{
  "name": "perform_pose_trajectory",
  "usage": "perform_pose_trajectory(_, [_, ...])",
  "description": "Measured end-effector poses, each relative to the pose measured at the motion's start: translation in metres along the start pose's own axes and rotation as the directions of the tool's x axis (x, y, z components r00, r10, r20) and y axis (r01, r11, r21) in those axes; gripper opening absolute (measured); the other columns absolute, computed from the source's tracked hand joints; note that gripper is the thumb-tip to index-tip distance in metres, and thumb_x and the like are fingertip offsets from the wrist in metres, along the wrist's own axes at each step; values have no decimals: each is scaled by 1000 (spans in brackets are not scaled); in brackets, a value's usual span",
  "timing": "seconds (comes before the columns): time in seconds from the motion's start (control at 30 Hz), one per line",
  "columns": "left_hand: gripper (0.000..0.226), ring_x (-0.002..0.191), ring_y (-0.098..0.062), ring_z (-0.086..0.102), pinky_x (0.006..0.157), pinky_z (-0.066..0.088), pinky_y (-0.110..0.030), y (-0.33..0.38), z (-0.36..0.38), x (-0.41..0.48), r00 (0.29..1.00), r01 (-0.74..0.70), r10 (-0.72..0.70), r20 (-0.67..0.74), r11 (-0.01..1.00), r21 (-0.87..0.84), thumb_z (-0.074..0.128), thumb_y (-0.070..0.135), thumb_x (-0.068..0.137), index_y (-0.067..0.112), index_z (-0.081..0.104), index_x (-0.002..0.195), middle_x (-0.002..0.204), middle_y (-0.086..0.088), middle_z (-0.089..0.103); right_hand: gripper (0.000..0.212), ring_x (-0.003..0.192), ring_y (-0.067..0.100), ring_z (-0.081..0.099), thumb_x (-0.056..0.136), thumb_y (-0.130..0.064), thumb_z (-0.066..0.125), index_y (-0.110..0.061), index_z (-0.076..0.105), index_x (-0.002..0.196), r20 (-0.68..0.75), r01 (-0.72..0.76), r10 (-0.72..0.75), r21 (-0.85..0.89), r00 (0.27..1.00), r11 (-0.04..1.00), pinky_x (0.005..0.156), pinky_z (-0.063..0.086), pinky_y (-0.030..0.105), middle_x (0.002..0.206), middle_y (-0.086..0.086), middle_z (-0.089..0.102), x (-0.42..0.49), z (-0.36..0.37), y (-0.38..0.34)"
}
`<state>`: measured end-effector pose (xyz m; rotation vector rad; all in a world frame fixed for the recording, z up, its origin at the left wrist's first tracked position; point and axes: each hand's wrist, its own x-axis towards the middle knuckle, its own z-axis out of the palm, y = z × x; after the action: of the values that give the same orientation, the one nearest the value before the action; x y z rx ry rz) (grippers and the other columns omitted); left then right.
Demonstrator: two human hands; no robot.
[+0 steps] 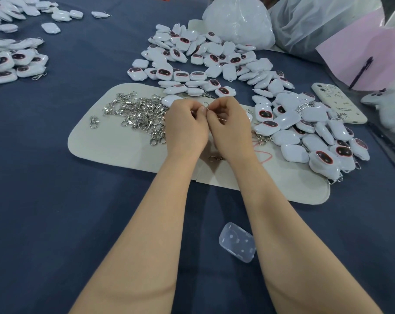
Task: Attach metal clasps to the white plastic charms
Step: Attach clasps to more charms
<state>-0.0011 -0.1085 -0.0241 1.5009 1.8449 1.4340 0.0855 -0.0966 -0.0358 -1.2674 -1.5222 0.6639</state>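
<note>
Above a beige mat, left hand and right hand close together, knuckles up, fingers curled inward, fingertips touching. Pinched between thumbs and forefingers of both: a thin wire ring, only its top loop showing past the fingertips. Anything hanging beneath it hidden by the hands; no telling about a charm on it.

Just left of the left hand, on the mat: a tangled heap of clasps, silver, with swivel hooks. Apart from the heap, near the mat's left edge: one loose clasp. Between the wrists, flat on the mat: another single clasp.

Beyond the hands, spilling from the worktop onto the mat's far edge: a broad pile of white charms, some face up with dark ovals rimmed in red, some face down. Right of the right hand: a second pile of charms, several with clasps already fitted. Far left on the worktop: a third lot of charms, some also with clasps on.

Dark blue worktop beneath everything. Near the right forearm: a small clear plastic case, lying flat. Beside the second pile: a cream phone, back up. At the far edge: a white plastic bag and a pink sheet.
</note>
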Motion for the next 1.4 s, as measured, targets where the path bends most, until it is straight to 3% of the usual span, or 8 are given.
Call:
perform_pose_trajectory(0.1, [18, 72, -14, 50, 61, 28, -15, 0, -1, -1, 1000, -6, 6, -25, 1000, -8, 54, 12, 92, 5, 70, 88, 89, -6, 68, 3, 77, 0, 55, 87, -16, 61, -15, 57, 87, -23, 2, -2, 4, 1000, 1000, 72, 46, 16, 79, -14, 59, 0, 0, 0])
perform_pose_trajectory(0.37, [15, 82, -13, 50, 66, 27, -14, -4, -1, 0, 998, -60, 61, -13, 994, 91, 53, 13, 93, 8, 67, 90, 104, -6, 62, 7, 75, -1, 54, 87, -10, 61, -16, 58, 88, -38, 15, -16, -28, 999, 999, 73, 45, 13, 81, -14, 57, 1, 0, -1])
perform_pose_trajectory(0.67, [16, 80, -11, 43, 68, 25, -15, -4, 0, -1, 995, -98, 101, -13, 983, 152, 50, 14, 94, 7, 65, 93, 109, -7, 58, 7, 73, -9, 50, 88, -6, 58, -9, 57, 94, -42, 21, -24, -49, 999, 999, 69, 39, 5, 87, -7, 57, -1, 2, -2])
perform_pose_trajectory(1.1, [16, 83, -14, 49, 69, 28, -15, -3, 0, -2, 995, -100, 101, 2, 983, 154, 50, 13, 94, 6, 64, 95, 112, -7, 57, 9, 72, -2, 51, 87, -7, 61, -14, 56, 90, -49, 23, -25, -35, 998, 999, 69, 42, 8, 80, -14, 54, -1, 1, -2])
perform_pose_trajectory(1.4, [17, 85, -15, 49, 68, 26, -15, -4, -1, -2, 995, -99, 99, 10, 981, 169, 49, 12, 95, 6, 65, 96, 112, -7, 56, 11, 78, -4, 52, 89, -4, 56, -14, 54, 92, 69, 3, -1, -23, 998, 1000, 72, 41, 8, 83, -15, 53, 2, 1, -1])
